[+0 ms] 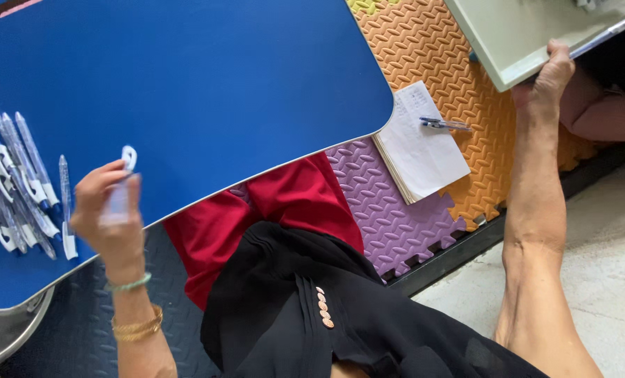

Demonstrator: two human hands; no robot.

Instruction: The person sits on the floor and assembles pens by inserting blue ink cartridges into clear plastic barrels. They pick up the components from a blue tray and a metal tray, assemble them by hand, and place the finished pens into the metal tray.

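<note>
Head camera, looking down: nearest, the person's left hand [109, 210] pinches a blurred white-and-clear pen [122, 189] between closed fingers, lifted just above the blue table [207, 91], apparently picked from the pile of like pens [18, 182] lying just beside it at the table's left edge. Farther off, the right hand [547, 77] stretches well away, fingers curled over the rim of a pale green tray [508, 42] as if steadying it, beyond a notepad [424, 143] on the foam mats [410, 42].

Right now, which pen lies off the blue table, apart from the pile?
The pen lying on the white notepad on the floor mats; the other pens are bunched on the blue table by the left hand.
</note>
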